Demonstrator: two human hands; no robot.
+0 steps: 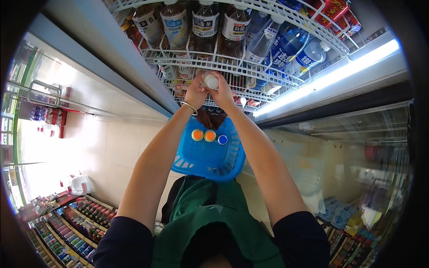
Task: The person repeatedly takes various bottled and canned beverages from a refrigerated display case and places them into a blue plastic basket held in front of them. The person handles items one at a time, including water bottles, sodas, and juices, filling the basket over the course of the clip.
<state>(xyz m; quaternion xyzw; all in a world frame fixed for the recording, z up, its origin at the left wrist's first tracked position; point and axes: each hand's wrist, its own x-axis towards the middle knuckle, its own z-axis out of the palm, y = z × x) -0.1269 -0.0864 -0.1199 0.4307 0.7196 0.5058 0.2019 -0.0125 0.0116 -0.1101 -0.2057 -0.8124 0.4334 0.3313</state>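
Both of my hands are on a bottle with a white cap (211, 81), held in front of the wire shelves of an open drinks cooler. My left hand (196, 92) wraps its left side, with a bangle on the wrist. Against its right side is my right hand (221, 91). My fingers hide most of the bottle's body. Below my wrists is a blue plastic basket (194, 155). In it stand two orange-capped bottles (210, 135) and one blue-capped bottle (222, 139). A dark brown thing (211, 119), perhaps cloth, lies at the basket's far edge.
Tea bottles (205, 25) and clear and blue drink bottles (290, 47) fill the upper wire shelf (214, 60). A lit tube (331, 77) runs along the cooler's right side. A glass door (335, 150) stands to the right. Shelves of packaged goods (72, 227) are at lower left.
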